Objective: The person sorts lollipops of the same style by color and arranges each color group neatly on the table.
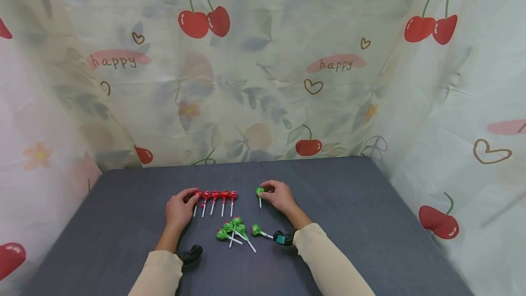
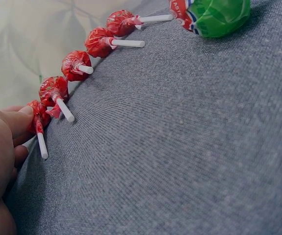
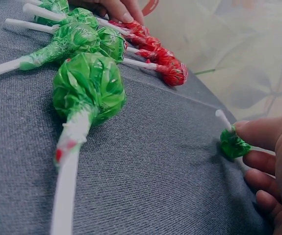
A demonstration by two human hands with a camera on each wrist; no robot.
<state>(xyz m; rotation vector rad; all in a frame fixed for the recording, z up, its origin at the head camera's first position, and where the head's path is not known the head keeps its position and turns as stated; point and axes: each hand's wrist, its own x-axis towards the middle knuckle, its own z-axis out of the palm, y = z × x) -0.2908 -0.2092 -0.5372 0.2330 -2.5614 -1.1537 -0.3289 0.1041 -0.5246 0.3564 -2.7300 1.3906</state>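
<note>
My left hand (image 1: 177, 209) is at the left end of a row of red-wrapped lollipops (image 1: 215, 194), heads away from me and white sticks toward me. Its thumb and fingers pinch the head of the endmost red lollipop (image 2: 39, 116), whose stick points down onto the cloth. To the right of the row, my right hand (image 1: 281, 196) pinches a green lollipop (image 3: 234, 145) between thumb and fingers, its white stick toward me. The other fingers of that hand are bent below the candy in the right wrist view.
Nearer me lies a loose pile of green lollipops (image 1: 228, 227) with crossed sticks. One more green lollipop (image 1: 255, 229) lies just right of the pile, its stick reaching toward the right wrist camera (image 1: 283, 238). Dark grey cloth (image 1: 349, 223) covers the table; a printed curtain (image 1: 255, 81) stands behind.
</note>
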